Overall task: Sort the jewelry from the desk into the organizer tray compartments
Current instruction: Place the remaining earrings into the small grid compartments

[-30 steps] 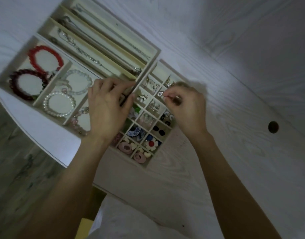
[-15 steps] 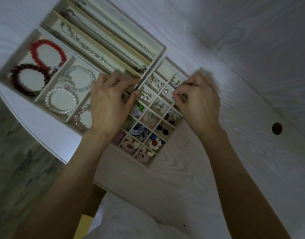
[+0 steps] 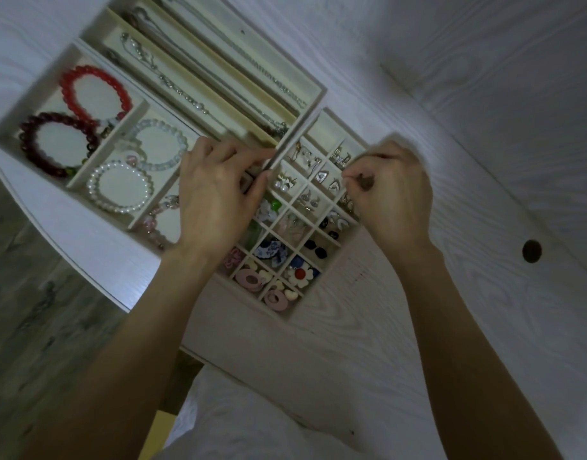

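The left hand is resting curled on the tray divider, likely steadying it. The right hand is pinching a tiny earring, hardly visible, over the earring cells to drop it in.

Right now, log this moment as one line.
left hand: fingers on tray divider | right hand: pinching small item over earring grid | bracelets, necklaces already sorted

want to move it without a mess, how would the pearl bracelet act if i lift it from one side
The pearl bracelet is a loop of separate round beads, so it would probably sag and go floppy rather than hold its ring shape. The beads look smooth and glossy, so likely slippery to pinch. It lies flat in its compartment and seems unlikely to roll.
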`<state>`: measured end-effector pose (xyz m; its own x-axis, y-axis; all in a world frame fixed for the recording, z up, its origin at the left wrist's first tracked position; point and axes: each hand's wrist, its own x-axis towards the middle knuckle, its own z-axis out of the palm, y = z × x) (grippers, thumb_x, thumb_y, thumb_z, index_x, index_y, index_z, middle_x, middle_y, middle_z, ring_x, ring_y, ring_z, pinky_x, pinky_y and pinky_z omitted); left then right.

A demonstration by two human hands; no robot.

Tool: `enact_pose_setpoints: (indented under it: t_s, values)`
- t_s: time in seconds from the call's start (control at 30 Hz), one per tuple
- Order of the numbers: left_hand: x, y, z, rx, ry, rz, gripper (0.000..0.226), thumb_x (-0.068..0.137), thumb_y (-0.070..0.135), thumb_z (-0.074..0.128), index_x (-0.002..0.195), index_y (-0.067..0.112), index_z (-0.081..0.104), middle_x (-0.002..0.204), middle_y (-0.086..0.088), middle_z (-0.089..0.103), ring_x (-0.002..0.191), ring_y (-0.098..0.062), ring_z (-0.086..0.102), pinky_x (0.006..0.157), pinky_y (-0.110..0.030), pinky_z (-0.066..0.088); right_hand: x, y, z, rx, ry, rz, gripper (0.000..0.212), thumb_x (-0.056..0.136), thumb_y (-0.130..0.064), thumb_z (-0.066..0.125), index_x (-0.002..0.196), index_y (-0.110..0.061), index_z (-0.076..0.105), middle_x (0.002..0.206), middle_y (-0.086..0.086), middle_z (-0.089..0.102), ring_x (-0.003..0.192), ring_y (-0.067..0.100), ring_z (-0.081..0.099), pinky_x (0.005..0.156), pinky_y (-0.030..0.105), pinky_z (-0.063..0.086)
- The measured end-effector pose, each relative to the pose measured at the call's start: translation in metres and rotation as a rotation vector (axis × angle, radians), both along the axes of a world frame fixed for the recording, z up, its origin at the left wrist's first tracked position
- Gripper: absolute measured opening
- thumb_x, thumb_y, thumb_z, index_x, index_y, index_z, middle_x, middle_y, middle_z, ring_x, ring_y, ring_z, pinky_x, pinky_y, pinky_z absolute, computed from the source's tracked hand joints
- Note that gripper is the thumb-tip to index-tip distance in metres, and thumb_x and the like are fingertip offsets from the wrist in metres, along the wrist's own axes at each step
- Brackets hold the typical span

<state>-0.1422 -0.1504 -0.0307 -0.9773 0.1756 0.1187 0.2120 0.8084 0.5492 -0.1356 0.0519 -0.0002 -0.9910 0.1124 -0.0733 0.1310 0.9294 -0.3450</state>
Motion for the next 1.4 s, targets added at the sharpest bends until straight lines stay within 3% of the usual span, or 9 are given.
enact_pose_setpoints:
  t_s: [0.27, 0.4, 0.57, 0.7, 1.1, 1.27, 1.4]
  values:
    - [-0.003, -0.002, 0.0, -0.014, 0.0, -0.016, 0.03, 0.088, 0.039, 0.058, 0.112, 0.023, 0.069, 0.096, 0.0, 0.067, 0.087, -0.024, 0.047, 0.074, -0.024, 0.02, -0.001, -0.008, -0.003, 0.132, 0.024, 0.154, 0.008, 0.077, -0.007, 0.071, 0.076, -0.014, 0.076, 0.083, 0.005, 0.067, 0.07, 0.021, 0.061, 0.061, 0.029, 0.049]
    - [-0.005, -0.002, -0.002, -0.037, 0.006, -0.015, 0.03, 0.087, 0.042, 0.063, 0.111, 0.024, 0.069, 0.097, 0.0, 0.067, 0.088, -0.024, 0.047, 0.074, -0.025, 0.022, -0.002, -0.02, -0.011, 0.29, -0.014, 0.071, 0.016, 0.073, 0.001, 0.067, 0.066, -0.012, 0.07, 0.077, 0.003, 0.064, 0.064, 0.016, 0.056, 0.053, 0.023, 0.041]
    - [-0.005, -0.002, -0.001, -0.037, 0.012, -0.018, 0.028, 0.087, 0.039, 0.064, 0.11, 0.024, 0.069, 0.096, 0.001, 0.067, 0.086, -0.023, 0.045, 0.073, -0.025, 0.02, 0.005, -0.022, -0.01, 0.151, 0.017, -0.05, 0.014, 0.079, -0.007, 0.066, 0.069, -0.015, 0.072, 0.082, 0.003, 0.065, 0.063, 0.011, 0.051, 0.054, 0.022, 0.035]
    - [-0.005, -0.003, -0.002, -0.038, 0.015, -0.014, 0.028, 0.087, 0.039, 0.065, 0.111, 0.024, 0.07, 0.095, 0.001, 0.067, 0.085, -0.022, 0.045, 0.073, -0.025, 0.021, 0.006, -0.022, -0.012, 0.135, 0.058, -0.078, 0.015, 0.073, -0.005, 0.071, 0.063, -0.016, 0.071, 0.078, 0.002, 0.065, 0.06, 0.013, 0.052, 0.053, 0.021, 0.036]
    - [-0.006, -0.005, -0.004, -0.034, 0.011, -0.035, 0.031, 0.087, 0.04, 0.062, 0.112, 0.025, 0.069, 0.093, 0.002, 0.068, 0.084, -0.015, 0.037, 0.072, -0.025, 0.019, 0.009, -0.018, -0.008, 0.07, 0.152, -0.015, 0.004, 0.078, -0.016, 0.074, 0.079, -0.013, 0.075, 0.082, 0.003, 0.066, 0.073, 0.018, 0.06, 0.057, 0.021, 0.035]
    - [-0.006, -0.005, -0.004, -0.031, 0.018, -0.033, 0.03, 0.086, 0.039, 0.063, 0.112, 0.025, 0.069, 0.093, 0.002, 0.068, 0.083, -0.015, 0.037, 0.071, -0.025, 0.02, 0.015, -0.012, -0.003, 0.065, 0.227, -0.041, 0.007, 0.082, -0.016, 0.069, 0.085, -0.012, 0.074, 0.085, 0.003, 0.066, 0.081, 0.021, 0.058, 0.058, 0.011, 0.026]
    - [-0.006, -0.005, -0.003, -0.027, 0.013, -0.043, 0.032, 0.086, 0.04, 0.062, 0.113, 0.025, 0.069, 0.094, 0.001, 0.068, 0.084, -0.023, 0.046, 0.073, -0.026, 0.021, 0.018, -0.009, -0.007, 0.034, 0.215, 0.002, 0.008, 0.08, -0.018, 0.072, 0.086, -0.014, 0.075, 0.086, 0.003, 0.064, 0.083, 0.024, 0.055, 0.065, 0.022, 0.034]
